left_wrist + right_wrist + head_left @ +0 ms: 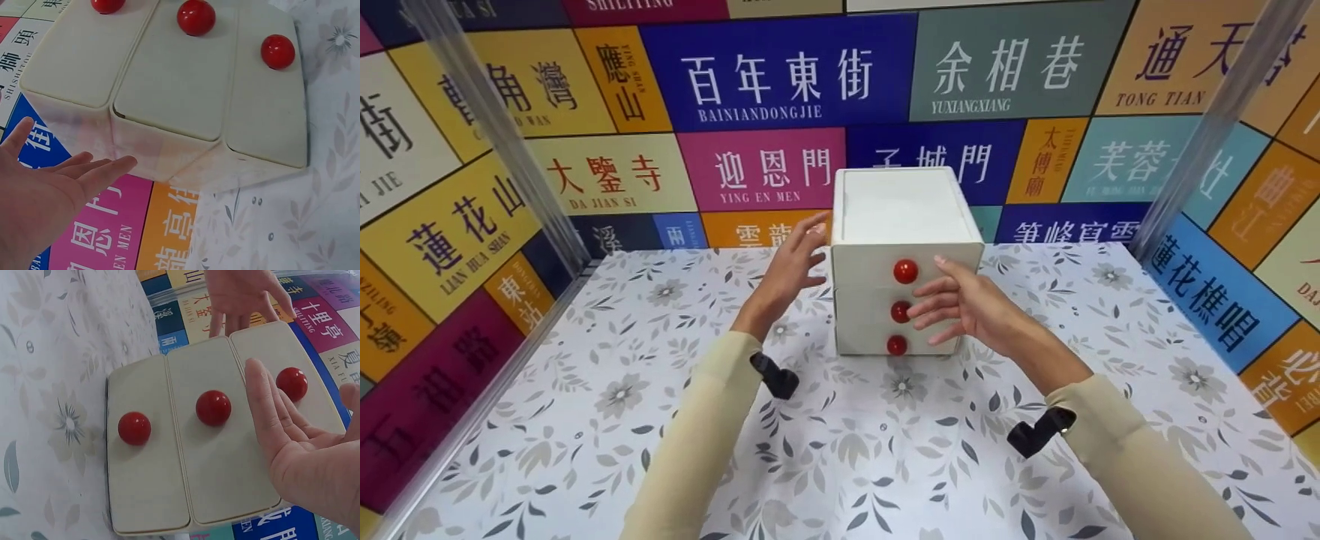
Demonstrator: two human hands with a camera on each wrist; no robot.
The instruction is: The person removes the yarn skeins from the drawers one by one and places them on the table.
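Note:
A small white drawer box (907,206) with three stacked drawers stands near the back of the table. Each drawer front carries one round red knob (905,271), and all the drawers look pushed in. My left hand (793,262) is beside the box's left side, fingers extended and holding nothing; in the left wrist view its fingertips (126,163) come close to the side wall. In front of the drawers, toward the right edge, my right hand (964,304) hovers with loosely spread fingers. The right wrist view shows its palm by the top knob (292,384), gripping nothing.
A white cloth (840,450) with grey flowers and leaves covers the table. Behind it and along both sides rise colourful panels (780,71) with Chinese lettering. Clear upright posts (502,127) stand at the back corners. A black wrist camera (775,376) sits on each sleeve.

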